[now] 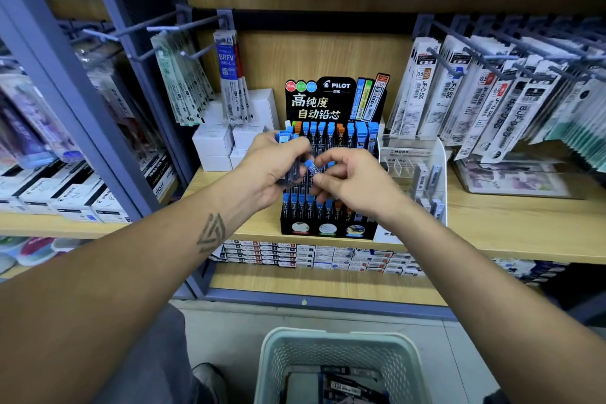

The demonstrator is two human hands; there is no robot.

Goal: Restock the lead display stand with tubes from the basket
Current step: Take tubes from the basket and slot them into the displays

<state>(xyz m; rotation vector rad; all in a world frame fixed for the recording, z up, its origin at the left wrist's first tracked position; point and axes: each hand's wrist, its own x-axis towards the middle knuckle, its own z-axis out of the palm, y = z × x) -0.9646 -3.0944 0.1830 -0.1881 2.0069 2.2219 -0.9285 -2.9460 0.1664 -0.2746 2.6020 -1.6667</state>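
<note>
Both hands are working in front of the black Pilot lead display stand point(328, 220), which is standing on a pale wooden shelf point(492, 226). The left hand point(275, 170) is curling its fingers around a bundle of blue-capped lead tubes point(284, 136), their caps sticking up above the knuckles and their dark bodies showing below the fingers. The right hand point(352, 185) is pinching a single blue-capped tube point(311, 168) between thumb and forefinger, just beside the left hand's bundle, with the remaining fingers folding loosely inward.

The stand is holding rows of upright tubes, mostly blue-capped with a few orange ones, in a back row and a front row; the middle of it is hidden behind the hands. A clear acrylic Mono rack point(423, 167) is sitting just to the right of the stand, and white boxes point(216, 144) are stacked to its left. Packaged refills point(492, 98) are hanging from hooks on either side.

On the floor below, a pale green perforated basket point(337, 357) is standing near the shelf unit, with dark packaged items lying inside it, too blurred to identify exactly.
</note>
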